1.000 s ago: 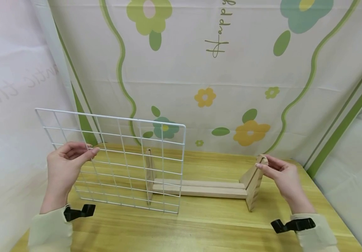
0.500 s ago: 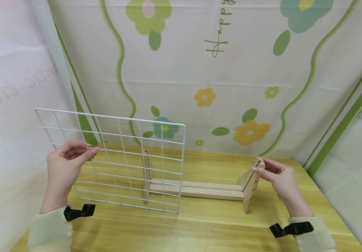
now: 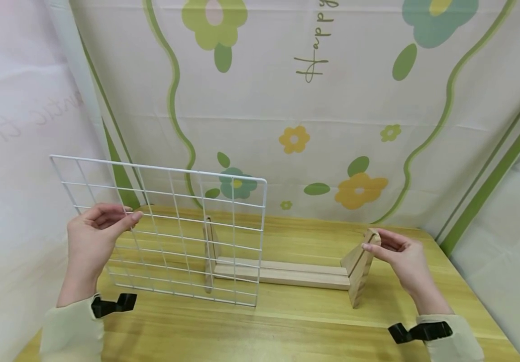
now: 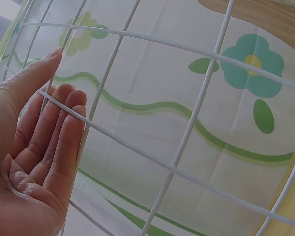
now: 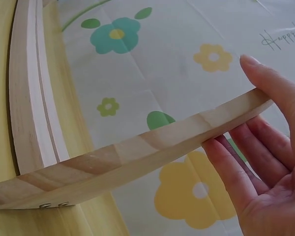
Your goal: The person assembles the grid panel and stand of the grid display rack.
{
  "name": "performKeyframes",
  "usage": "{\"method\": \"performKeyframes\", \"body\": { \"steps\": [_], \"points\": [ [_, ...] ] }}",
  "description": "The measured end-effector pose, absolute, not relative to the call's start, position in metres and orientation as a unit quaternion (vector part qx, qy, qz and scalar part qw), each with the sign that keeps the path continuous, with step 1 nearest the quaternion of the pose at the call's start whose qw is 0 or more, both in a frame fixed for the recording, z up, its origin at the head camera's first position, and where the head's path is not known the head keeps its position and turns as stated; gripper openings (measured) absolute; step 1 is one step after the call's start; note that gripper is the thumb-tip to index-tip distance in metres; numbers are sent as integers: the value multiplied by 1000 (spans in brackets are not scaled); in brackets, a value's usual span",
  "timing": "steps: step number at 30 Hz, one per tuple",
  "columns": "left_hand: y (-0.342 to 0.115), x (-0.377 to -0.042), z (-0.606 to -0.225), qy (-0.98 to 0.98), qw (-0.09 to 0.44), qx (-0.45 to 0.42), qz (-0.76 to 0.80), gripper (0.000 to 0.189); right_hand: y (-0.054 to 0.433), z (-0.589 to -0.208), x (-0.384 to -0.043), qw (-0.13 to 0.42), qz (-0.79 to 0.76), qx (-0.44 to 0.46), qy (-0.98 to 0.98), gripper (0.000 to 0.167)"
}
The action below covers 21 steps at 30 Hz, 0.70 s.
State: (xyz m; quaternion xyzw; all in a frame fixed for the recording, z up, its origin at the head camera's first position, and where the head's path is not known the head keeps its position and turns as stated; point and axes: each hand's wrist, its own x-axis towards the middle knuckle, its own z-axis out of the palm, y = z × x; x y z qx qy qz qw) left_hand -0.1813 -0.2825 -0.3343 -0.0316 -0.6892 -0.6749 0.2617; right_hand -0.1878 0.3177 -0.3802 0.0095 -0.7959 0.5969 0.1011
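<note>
A white wire grid panel stands upright, leaning slightly, at the left of the table. My left hand pinches a wire near its left side between thumb and fingers; the left wrist view shows the fingers behind the mesh. Behind the grid's right part and reaching to the right is a wooden stand, with a grooved crossbar between two grooved triangular end pieces. Its left end piece shows through the mesh. At the top of the right end piece, my right hand grips the wood between thumb and fingers.
Under everything lies a yellow wood-grain table. A white floral cloth hangs behind it, with more cloth at the left and right sides. Black camera mounts sit on both sleeves.
My right hand has shifted the wooden stand slightly left and toward me, mostly in the first half second. The left hand and grid panel have stayed in place.
</note>
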Motion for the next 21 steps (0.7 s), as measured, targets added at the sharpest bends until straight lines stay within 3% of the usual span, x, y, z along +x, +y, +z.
{"method": "performKeyframes", "body": {
  "steps": [21],
  "points": [
    [-281, -181, -334, -696, 267, -27, -666, 25, 330, -383, -188, 79, 577, 54, -811, 52]
  ]
}}
